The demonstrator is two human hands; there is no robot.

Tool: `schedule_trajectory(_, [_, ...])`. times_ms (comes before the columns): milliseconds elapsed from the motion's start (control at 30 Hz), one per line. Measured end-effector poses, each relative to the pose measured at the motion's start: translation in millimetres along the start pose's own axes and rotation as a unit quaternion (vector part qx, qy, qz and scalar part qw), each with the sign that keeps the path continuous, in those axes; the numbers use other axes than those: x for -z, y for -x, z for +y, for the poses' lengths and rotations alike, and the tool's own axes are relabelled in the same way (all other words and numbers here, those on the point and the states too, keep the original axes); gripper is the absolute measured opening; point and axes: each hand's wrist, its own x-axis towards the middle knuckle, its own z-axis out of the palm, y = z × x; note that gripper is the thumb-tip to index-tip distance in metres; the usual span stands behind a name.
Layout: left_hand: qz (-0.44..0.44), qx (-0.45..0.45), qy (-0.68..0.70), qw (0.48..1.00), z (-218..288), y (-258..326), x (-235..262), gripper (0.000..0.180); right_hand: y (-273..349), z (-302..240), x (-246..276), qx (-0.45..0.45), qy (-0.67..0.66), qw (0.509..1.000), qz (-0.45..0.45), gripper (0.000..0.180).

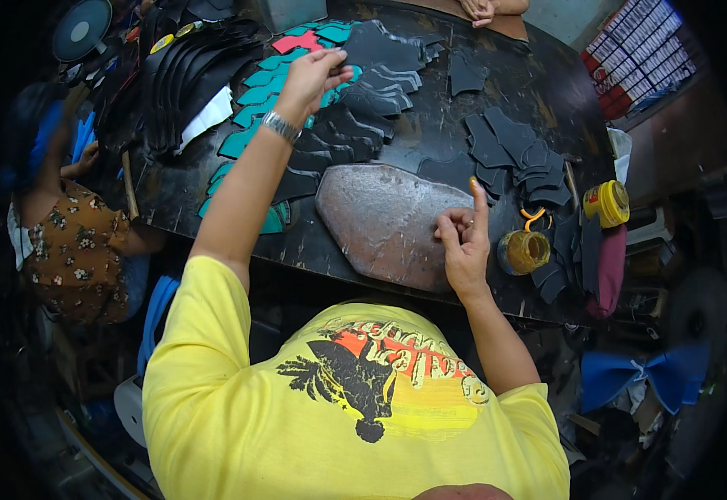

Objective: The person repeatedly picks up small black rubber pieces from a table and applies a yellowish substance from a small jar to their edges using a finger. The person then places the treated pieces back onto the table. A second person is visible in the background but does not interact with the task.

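Note:
My left hand [318, 79] reaches far over the table, just above layered teal-green pieces [251, 112] and dark flat cut pieces [380, 46]. Its fingers look slightly bent and apart, with nothing visible in them. My right hand [468, 242] is raised by the right edge of a worn, brownish slab [388, 221]. Its index finger points up with a yellow-brown smear on the tip, while the other fingers curl loosely around nothing. Close to it on the right stands an uncovered jar [523, 252] of amber, glue-like stuff. Overlapping dark pieces [338, 142] run between the slab and my left hand.
More dark pieces [518, 154] lie at right, near a yellow tub [605, 204] and a maroon cloth [609, 271]. A red piece [297, 42] rests among the green. Stacked black curved sheets [201, 87] fill the left. Another person's hands [482, 10] rest across the table; someone sits left.

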Motion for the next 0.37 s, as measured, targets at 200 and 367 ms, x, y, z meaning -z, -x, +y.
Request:
schedule_trajectory(200, [0.039,0.056,-0.021,0.997,-27.5,-78.0,-25.6,0.020,-2.7,4.8,-0.4,-0.012,-0.075,0.997,0.029,0.069])
schedule_trajectory(367, [0.106,0.073,-0.005,0.992,-57.0,-118.6,-50.3,0.016,-0.5,10.3,6.0,-0.019,-0.029,0.999,-0.014,0.072])
